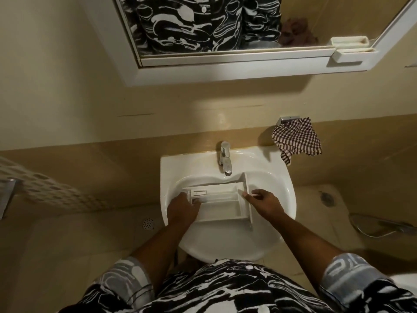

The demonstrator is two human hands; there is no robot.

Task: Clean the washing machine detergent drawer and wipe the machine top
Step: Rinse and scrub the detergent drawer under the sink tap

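Down in the white ceramic sink lies the white plastic detergent drawer; the left hand grips its left end with curled fingers, while the right hand pinches its front panel.

Drawer in sink, below tap

Left grip and right grip hold the detergent drawer in the white sink below the faucet.
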